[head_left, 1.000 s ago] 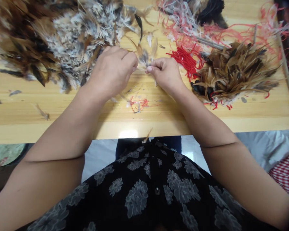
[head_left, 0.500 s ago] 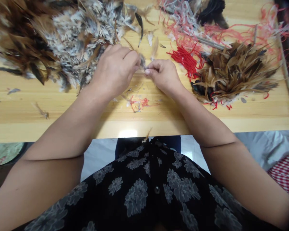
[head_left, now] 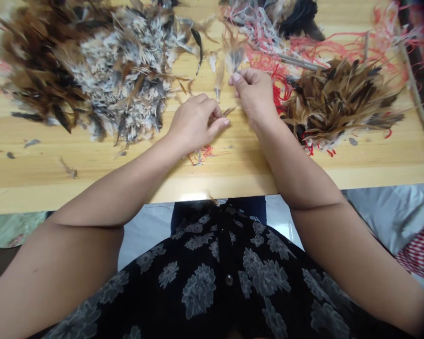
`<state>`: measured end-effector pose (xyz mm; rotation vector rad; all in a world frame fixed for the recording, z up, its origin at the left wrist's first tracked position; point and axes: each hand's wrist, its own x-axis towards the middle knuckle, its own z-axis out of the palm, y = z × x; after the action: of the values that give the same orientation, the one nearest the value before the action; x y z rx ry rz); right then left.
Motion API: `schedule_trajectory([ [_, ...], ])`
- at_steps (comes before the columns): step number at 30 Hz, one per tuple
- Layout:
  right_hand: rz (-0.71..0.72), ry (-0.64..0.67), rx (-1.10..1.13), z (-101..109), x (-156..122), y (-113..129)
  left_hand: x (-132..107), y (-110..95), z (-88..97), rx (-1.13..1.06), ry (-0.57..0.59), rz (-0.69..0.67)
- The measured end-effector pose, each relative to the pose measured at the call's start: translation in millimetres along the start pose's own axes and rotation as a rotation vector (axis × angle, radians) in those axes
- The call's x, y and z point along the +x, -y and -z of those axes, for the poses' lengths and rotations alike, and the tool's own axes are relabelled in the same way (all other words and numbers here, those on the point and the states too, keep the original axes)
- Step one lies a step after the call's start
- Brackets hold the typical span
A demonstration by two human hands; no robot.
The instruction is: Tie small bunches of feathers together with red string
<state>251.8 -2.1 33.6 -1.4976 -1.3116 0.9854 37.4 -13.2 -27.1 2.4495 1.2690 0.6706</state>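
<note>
My right hand point(head_left: 255, 92) pinches the quill ends of a small bunch of grey-brown feathers point(head_left: 234, 55), which stands up from its fingertips over the wooden table point(head_left: 102, 165). My left hand point(head_left: 195, 123) lies lower and to the left, fingers curled with thumb against them, holding a small brown feather point(head_left: 229, 111) that pokes out to the right. A big loose heap of brown, black and white-grey feathers point(head_left: 102, 70) lies just left of my left hand. A tidier bundle of brown feathers point(head_left: 339, 101) lies right of my right hand.
Red threads point(head_left: 277, 89) and pink-white string scraps point(head_left: 265, 33) are tangled behind my right hand, with a dark feather clump point(head_left: 300, 19) at the far edge. A little knot of red thread point(head_left: 201, 154) lies under my left hand. Stray feathers dot the table's left front.
My hands, which pinched one feather bunch together, have come apart. The right hand rose away toward the far side with the bunch; the left dropped toward me with one small feather.
</note>
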Motion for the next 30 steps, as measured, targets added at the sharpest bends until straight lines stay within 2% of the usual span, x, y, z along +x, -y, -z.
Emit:
schedule_trajectory([
  [2,0.036,-0.009,-0.039,-2,5,-8,9,-1,-8.7,0.021,-0.011,0.029],
  [4,0.061,-0.013,-0.073,-6,9,-14,16,-1,-9.0,-0.002,-0.025,0.041],
  [8,0.07,-0.049,-0.132,-12,11,-15,19,-4,13.2,-0.154,0.055,0.081],
  [10,0.071,-0.047,-0.126,-13,9,-9,20,1,24.0,-0.296,0.046,0.134],
  [12,0.057,-0.023,-0.081,-15,5,-1,22,13,27.9,-0.524,-0.043,0.178],
  [16,-0.075,0.058,0.085,-20,-10,17,27,40,24.0,-0.971,-0.143,0.21],
  [19,-0.111,0.098,0.175,-26,-20,23,23,41,24.6,-1.152,-0.151,0.234],
  [24,-0.058,0.152,0.21,-33,-23,9,6,25,32.4,-1.206,-0.178,0.296],
  [30,-0.065,0.169,0.237,-35,-24,-5,-2,30,36.3,-1.212,-0.213,0.283],
])
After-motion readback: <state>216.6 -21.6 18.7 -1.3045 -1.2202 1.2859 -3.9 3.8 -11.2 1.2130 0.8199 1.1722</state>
